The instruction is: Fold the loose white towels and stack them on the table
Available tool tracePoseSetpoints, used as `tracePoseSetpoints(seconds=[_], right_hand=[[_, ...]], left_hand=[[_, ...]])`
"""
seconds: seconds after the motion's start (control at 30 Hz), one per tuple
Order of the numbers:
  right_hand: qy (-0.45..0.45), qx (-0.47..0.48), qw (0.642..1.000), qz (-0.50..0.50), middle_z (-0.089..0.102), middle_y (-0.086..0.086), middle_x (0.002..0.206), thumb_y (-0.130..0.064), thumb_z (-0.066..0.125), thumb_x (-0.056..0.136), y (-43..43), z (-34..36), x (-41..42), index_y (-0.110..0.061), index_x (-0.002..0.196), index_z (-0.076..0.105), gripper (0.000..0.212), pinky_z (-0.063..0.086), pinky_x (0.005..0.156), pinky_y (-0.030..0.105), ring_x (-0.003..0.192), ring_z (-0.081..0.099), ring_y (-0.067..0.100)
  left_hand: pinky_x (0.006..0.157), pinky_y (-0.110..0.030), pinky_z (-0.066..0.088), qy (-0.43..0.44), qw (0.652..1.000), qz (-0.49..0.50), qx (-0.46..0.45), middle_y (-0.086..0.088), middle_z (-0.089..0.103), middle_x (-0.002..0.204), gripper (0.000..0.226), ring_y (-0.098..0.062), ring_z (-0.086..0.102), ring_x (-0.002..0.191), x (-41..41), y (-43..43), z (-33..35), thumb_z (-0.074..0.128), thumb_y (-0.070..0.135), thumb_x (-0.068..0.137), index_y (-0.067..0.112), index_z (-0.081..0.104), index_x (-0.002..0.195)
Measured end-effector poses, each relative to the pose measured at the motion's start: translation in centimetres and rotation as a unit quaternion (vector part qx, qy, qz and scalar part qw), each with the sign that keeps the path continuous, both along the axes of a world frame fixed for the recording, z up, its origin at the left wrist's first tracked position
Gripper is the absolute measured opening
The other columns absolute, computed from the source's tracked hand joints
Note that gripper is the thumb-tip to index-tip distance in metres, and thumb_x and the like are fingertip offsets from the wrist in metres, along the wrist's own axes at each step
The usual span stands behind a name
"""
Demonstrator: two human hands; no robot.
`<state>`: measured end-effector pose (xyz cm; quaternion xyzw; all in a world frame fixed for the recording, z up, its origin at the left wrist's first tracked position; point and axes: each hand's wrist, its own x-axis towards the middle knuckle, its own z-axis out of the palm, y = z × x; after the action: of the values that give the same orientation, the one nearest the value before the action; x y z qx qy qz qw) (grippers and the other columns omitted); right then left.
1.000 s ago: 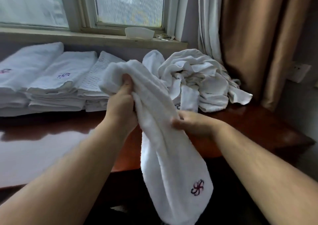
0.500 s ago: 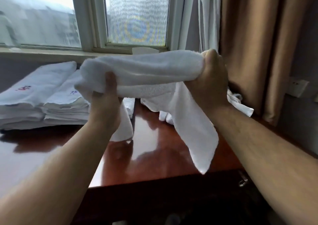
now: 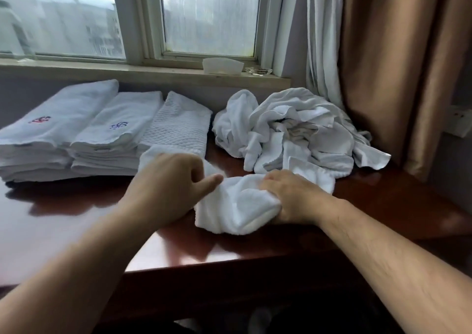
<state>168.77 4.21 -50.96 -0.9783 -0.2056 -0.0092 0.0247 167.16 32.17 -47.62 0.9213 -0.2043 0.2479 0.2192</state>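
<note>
Two hands: apart, one on each end of a single white towel (image 3: 237,206)
left hand (image 3: 168,183): fingers curled over the towel's left end, thumb stretched along the cloth
right hand (image 3: 291,198): fingers dug into the bunched right end, clamped tight
white towel: crumpled, lying on the table (image 3: 76,218), just in front of the loose towel pile (image 3: 293,132); touching it or not, cannot tell
loose towel pile: heaped, unfolded
waffle-weave stack (image 3: 178,124): folded, just left of the pile
blue-emblem stack (image 3: 120,126): folded, further left of the pile
red-emblem stack (image 3: 58,119): folded, furthest left of the pile
windowsill (image 3: 127,72): behind the pile; carries a white container (image 3: 222,65) and a clear glass dish (image 3: 259,71)
brown curtain (image 3: 396,65): right of the pile, white sheer curtain (image 3: 321,40) between
</note>
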Motion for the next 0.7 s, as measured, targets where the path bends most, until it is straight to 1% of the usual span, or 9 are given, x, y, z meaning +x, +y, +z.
tracePoseSetpoints(seconds=[0.07, 0.13, 0.17, 0.23, 0.3, 0.4, 0.5, 0.57, 0.7], right_hand=[[0.015, 0.040, 0.999, 0.015, 0.055, -0.016, 0.105, -0.042, 0.072, 0.080, 0.0, -0.3, 0.3, -0.044, 0.099, 0.052, 0.027, 0.045, 0.082, 0.028, 0.099, 0.054, 0.009], [0.014, -0.009, 1.000, 0.000, 0.056, -0.016, 0.100, -0.032, 0.064, 0.086, 0.3, -0.5, 0.9, -0.040, 0.091, 0.051, 0.016, 0.044, 0.074, 0.027, 0.093, 0.057, 0.012], [0.019, -0.037, 0.999, -0.008, 0.058, -0.013, 0.105, -0.030, 0.063, 0.087, 0.4, -0.6, 1.1, -0.036, 0.098, 0.055, 0.015, 0.049, 0.076, 0.030, 0.095, 0.060, 0.015], [0.072, -0.047, 0.996, -0.019, 0.062, -0.007, 0.110, -0.038, 0.071, 0.078, 0.2, -0.3, 1.4, -0.027, 0.106, 0.060, 0.031, 0.056, 0.082, 0.038, 0.096, 0.063, 0.017], [0.153, -0.002, 0.988, -0.027, 0.064, -0.012, 0.096, -0.067, 0.074, 0.064, 0.1, 0.8, 1.2, -0.028, 0.093, 0.062, 0.050, 0.054, 0.075, 0.037, 0.084, 0.062, 0.011], [0.170, 0.099, 0.980, -0.039, 0.053, -0.019, 0.067, -0.094, 0.048, 0.067, 1.1, 2.5, 1.7, -0.026, 0.071, 0.056, 0.069, 0.036, 0.064, 0.029, 0.064, 0.048, 0.006], [0.084, 0.170, 0.982, -0.024, 0.059, -0.015, 0.111, -0.069, 0.058, 0.087, 3.2, 1.7, 2.7, -0.031, 0.115, 0.065, 0.048, 0.045, 0.091, 0.032, 0.103, 0.055, 0.006], [0.098, 0.091, 0.991, -0.022, 0.050, -0.007, 0.143, -0.061, 0.067, 0.083, 4.6, 0.4, 2.9, -0.033, 0.146, 0.045, 0.073, 0.039, 0.105, 0.033, 0.129, 0.048, 0.014], [0.102, 0.043, 0.993, -0.028, 0.049, -0.008, 0.126, -0.066, 0.072, 0.076, 6.9, -1.9, 3.8, -0.038, 0.135, 0.052, 0.068, 0.044, 0.093, 0.035, 0.114, 0.053, 0.017]], left_hand=[[0.082, -0.028, 0.040, -0.012, 0.990, -0.073, 0.124, 0.024, 0.061, 0.106, 0.038, 0.004, 0.054, 0.105, 0.9, -0.2, 0.8, 0.061, 0.071, 0.072, 0.048, 0.056, 0.102], [0.118, -0.041, 0.023, 0.067, 0.943, -0.052, 0.321, 0.013, 0.030, 0.159, 0.091, -0.015, 0.025, 0.148, 2.8, -0.6, 0.0, 0.073, 0.062, 0.075, 0.048, 0.024, 0.150], [0.123, -0.044, 0.014, 0.100, 0.919, -0.032, 0.381, 0.010, 0.019, 0.165, 0.104, -0.016, 0.016, 0.152, 3.6, -0.9, -0.5, 0.075, 0.057, 0.077, 0.043, 0.011, 0.157], [0.118, -0.042, 0.026, 0.134, 0.894, -0.011, 0.427, 0.006, 0.039, 0.156, 0.097, -0.018, 0.035, 0.145, 4.4, -1.3, -1.3, 0.076, 0.058, 0.076, 0.038, 0.023, 0.155], [0.094, -0.037, 0.045, 0.136, 0.897, 0.016, 0.420, 0.006, 0.062, 0.129, 0.069, -0.019, 0.059, 0.120, 4.9, -1.2, -1.8, 0.076, 0.063, 0.072, 0.035, 0.052, 0.130], [0.069, -0.032, 0.042, 0.065, 0.923, 0.056, 0.375, 0.005, 0.065, 0.109, 0.044, -0.023, 0.066, 0.101, 4.7, -0.5, -1.9, 0.074, 0.059, 0.077, 0.030, 0.061, 0.108], [0.068, -0.040, 0.045, -0.126, 0.940, 0.056, 0.313, -0.005, 0.063, 0.088, 0.016, -0.032, 0.065, 0.082, 4.1, 0.8, -1.0, 0.078, 0.025, 0.076, 0.017, 0.068, 0.086], [0.072, -0.042, 0.044, -0.175, 0.944, 0.007, 0.278, -0.006, 0.062, 0.084, 0.019, -0.031, 0.063, 0.080, 3.1, 2.0, -0.4, 0.081, 0.021, 0.069, 0.016, 0.066, 0.079], [0.087, -0.036, 0.047, 0.153, 0.899, -0.010, 0.410, 0.008, 0.059, 0.097, 0.052, -0.020, 0.063, 0.098, 0.0, 4.6, -1.2, 0.047, 0.082, 0.077, 0.034, 0.046, 0.097]])
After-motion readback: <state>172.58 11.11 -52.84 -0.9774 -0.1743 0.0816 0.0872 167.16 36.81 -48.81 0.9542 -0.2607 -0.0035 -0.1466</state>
